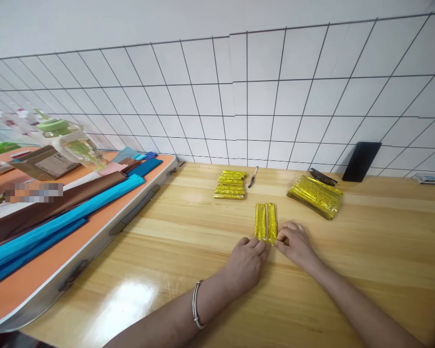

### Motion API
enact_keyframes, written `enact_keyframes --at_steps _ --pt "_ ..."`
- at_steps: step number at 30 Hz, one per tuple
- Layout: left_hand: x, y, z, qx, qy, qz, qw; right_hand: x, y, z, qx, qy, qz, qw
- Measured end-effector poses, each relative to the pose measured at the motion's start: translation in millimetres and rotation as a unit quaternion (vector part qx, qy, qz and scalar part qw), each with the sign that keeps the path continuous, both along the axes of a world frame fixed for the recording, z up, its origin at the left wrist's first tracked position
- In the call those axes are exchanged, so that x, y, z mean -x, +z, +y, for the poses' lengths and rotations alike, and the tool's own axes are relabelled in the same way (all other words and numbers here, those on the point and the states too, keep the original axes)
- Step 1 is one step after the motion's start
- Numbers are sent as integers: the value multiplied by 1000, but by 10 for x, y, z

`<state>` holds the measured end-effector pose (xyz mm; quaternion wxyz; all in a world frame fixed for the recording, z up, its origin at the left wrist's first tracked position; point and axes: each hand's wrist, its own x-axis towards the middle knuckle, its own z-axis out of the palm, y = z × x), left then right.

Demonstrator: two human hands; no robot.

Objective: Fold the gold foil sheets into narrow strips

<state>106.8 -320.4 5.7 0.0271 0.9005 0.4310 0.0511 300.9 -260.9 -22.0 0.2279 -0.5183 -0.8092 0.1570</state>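
Observation:
A gold foil piece (261, 220), folded into two long panels with a narrow gap between them, lies on the wooden table in front of me. My left hand (248, 261), with a silver bangle at the wrist, has its fingers curled onto the near edge of the foil piece. At the near right corner, my right hand (295, 244) pinches the same edge between thumb and forefinger. The fingertips partly cover that edge. Beyond lie a row of folded gold foil pieces (230, 185) and, to the right, a thicker stack of gold foil sheets (315, 195).
A pen (253, 177) lies beside the foil row. Behind the stack are a dark crumpled strip (322, 177) and a black phone (361, 162) leaning on the tiled wall. At left, an orange-topped table (39, 290) bears rolled blue and brown sheets, a cardboard box (45, 163) and a green-lidded bottle (70, 140).

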Motion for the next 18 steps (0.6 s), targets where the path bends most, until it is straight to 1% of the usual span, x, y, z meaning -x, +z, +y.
enact_keyframes --at_steps 6,13,18 --pt "2 30 -1 -3 -7 3 1000 -23 21 15 6 3 8 1000" --pt "6 59 -9 -3 -12 14 1000 -73 2 25 6 24 19 1000" --pt "2 71 -23 -5 -13 29 999 -164 -59 55 17 30 72 997"
